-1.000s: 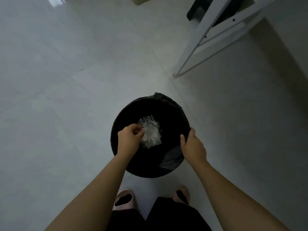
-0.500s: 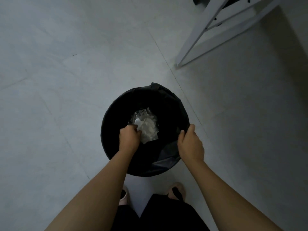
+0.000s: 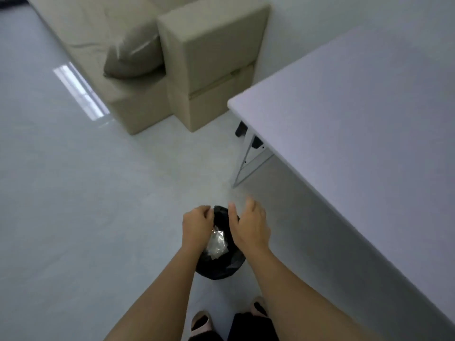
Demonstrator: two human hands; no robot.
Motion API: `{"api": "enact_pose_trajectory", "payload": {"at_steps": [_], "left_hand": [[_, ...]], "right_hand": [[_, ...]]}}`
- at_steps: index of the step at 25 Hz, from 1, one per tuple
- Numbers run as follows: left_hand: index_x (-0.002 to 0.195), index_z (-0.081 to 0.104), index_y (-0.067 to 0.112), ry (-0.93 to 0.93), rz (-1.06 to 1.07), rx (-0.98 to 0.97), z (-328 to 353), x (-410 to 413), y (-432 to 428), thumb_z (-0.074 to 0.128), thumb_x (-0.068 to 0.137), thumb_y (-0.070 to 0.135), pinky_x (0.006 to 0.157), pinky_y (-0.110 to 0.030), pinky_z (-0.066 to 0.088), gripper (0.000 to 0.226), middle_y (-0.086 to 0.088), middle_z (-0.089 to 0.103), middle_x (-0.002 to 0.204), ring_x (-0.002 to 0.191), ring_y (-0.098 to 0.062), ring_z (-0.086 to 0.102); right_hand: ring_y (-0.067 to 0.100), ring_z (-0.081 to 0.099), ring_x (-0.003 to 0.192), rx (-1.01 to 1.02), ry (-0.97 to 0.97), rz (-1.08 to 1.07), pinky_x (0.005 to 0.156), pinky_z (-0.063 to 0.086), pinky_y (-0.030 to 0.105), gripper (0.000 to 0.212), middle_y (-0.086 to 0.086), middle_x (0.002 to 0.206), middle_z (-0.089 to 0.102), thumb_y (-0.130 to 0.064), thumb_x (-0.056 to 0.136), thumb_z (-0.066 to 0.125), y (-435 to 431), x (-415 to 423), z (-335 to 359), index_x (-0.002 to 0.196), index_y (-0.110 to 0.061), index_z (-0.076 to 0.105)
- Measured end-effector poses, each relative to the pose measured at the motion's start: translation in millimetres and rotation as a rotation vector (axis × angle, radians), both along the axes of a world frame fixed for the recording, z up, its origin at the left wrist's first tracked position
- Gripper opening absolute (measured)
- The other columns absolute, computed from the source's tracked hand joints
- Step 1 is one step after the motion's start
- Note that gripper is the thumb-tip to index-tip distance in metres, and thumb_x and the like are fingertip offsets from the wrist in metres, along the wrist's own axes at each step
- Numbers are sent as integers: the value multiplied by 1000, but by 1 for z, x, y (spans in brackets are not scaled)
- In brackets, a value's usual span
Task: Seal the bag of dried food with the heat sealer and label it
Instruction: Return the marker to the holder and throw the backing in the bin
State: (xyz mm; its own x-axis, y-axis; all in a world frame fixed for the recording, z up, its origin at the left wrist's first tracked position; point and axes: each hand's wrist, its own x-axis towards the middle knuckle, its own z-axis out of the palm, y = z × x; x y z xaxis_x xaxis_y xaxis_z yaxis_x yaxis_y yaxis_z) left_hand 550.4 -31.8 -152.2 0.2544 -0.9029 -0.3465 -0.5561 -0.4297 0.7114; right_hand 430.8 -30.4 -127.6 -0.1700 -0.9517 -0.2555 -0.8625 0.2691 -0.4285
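Neither the bag of dried food, the heat sealer nor a label is in view. A black-lined waste bin (image 3: 221, 267) stands on the floor in front of my feet, with crumpled clear plastic (image 3: 217, 243) lying inside it. Both hands hover above the bin, apart from it. My left hand (image 3: 197, 226) is over the bin's left side with its fingers curled in, and nothing shows in them. Over the right side, my right hand (image 3: 250, 225) has relaxed, slightly spread fingers and holds nothing.
A white table (image 3: 357, 124) fills the right side, its edge close to my right arm, and its white folding leg (image 3: 248, 163) stands just behind the bin. A beige sofa (image 3: 197, 70) with a cushion (image 3: 133, 55) sits at the back. Pale tiled floor (image 3: 86, 193) spreads to the left.
The view has risen and tilted up from the bin, bringing the table and sofa into sight. My right hand has let go of the bin's rim. Both hands have lifted away from the bin.
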Motion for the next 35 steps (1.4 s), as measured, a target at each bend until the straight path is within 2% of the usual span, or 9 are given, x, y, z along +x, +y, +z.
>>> {"api": "enact_pose_trajectory", "payload": {"at_steps": [5,10,14,20,25,28,30,32,35], "left_hand": [[54,44,9,-33,-142,-269,160,-35,-16,48,88,11,56,-35,36,35,-11,52,53,53,-23,45],[56,39,11,42,-453,-493,277,-166,-24,47,89,11,52,-29,25,34,-7,41,52,50,-16,32],[68,45,19,142,-762,-604,330,-302,9,47,91,13,57,-29,34,24,-8,52,60,56,-17,43],[82,69,4,191,-1082,-652,340,-472,79,50,93,13,63,-34,46,24,-9,63,69,62,-23,56],[53,42,8,119,-1217,-658,293,-636,106,49,90,7,53,-32,31,38,-4,41,49,49,-15,35],[54,45,13,91,-1189,-536,256,-716,100,47,89,7,58,-32,36,36,-3,45,49,49,-17,40],[89,69,5,53,-1124,-410,233,-759,96,47,92,8,81,-38,46,23,-17,70,88,83,-30,63],[132,49,2,-34,-1102,-269,222,-791,96,43,94,6,99,-35,39,39,-21,57,130,117,-34,54],[143,33,12,20,-1149,-139,216,-820,98,41,88,-3,91,-34,45,58,-19,52,134,111,-31,55]], "right_hand": [[23,41,122,-278,-52,-168,93,39,37,57,7,136,44,-52,94,32,18,-44,158,137,-14,33],[25,40,124,-499,60,-522,89,43,41,59,6,141,40,-54,94,28,48,-170,260,138,-14,31],[25,41,120,-611,166,-816,81,44,38,58,8,136,44,-53,94,29,115,-291,307,137,-14,32],[29,42,121,-593,273,-1149,81,47,41,59,11,134,46,-52,94,33,229,-447,305,135,-10,35],[29,44,117,-502,284,-1307,82,47,42,60,11,129,49,-55,91,37,290,-614,254,132,-11,37],[29,45,116,-351,225,-1324,83,46,42,66,12,128,49,-58,89,42,309,-692,218,133,-9,36],[30,44,118,-204,113,-1308,87,45,43,79,12,131,46,-62,82,51,324,-728,189,136,-9,32],[31,43,122,-74,-72,-1271,92,43,44,93,11,134,43,-63,72,64,338,-752,161,139,-11,26],[29,58,106,-103,-278,-1222,84,50,39,79,10,120,57,-48,65,78,344,-775,131,123,-12,39]]}}
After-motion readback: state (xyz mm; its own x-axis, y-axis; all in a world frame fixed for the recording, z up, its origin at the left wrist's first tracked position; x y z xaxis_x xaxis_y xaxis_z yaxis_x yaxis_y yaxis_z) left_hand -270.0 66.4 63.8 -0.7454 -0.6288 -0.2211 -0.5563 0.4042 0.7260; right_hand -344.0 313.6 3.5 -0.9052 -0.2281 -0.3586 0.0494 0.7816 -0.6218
